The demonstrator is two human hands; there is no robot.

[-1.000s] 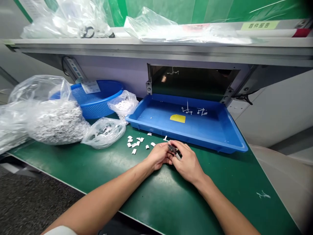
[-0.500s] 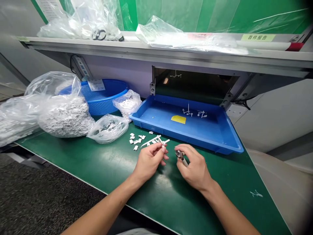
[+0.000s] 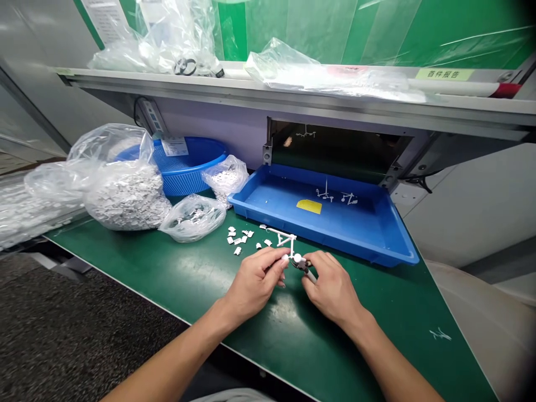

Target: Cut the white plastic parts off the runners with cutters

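My left hand [image 3: 255,282] pinches a branched white plastic runner [image 3: 280,237], whose lower end reaches the jaws of a pair of side cutters [image 3: 302,264]. The cutters sit in my right hand [image 3: 333,290], and their pale grey handles stick out below my fingers. The two hands are close together above a green work mat [image 3: 285,346]. Several small white plastic pieces [image 3: 238,239] lie on the mat just beyond my left hand, and the far end of the runner is close to them.
A blue plastic tray [image 3: 272,198] holding white runners [image 3: 330,194] and a yellow note [image 3: 309,206] stands beyond my hands. To the left are plastic bags of white pieces [image 3: 125,198] and a blue basket [image 3: 190,167]. A metal shelf [image 3: 251,95] with more bags runs above.
My hands have come back together from their wider spacing. The white runner in my left hand now meets the cutter jaws, and the view has shifted slightly.
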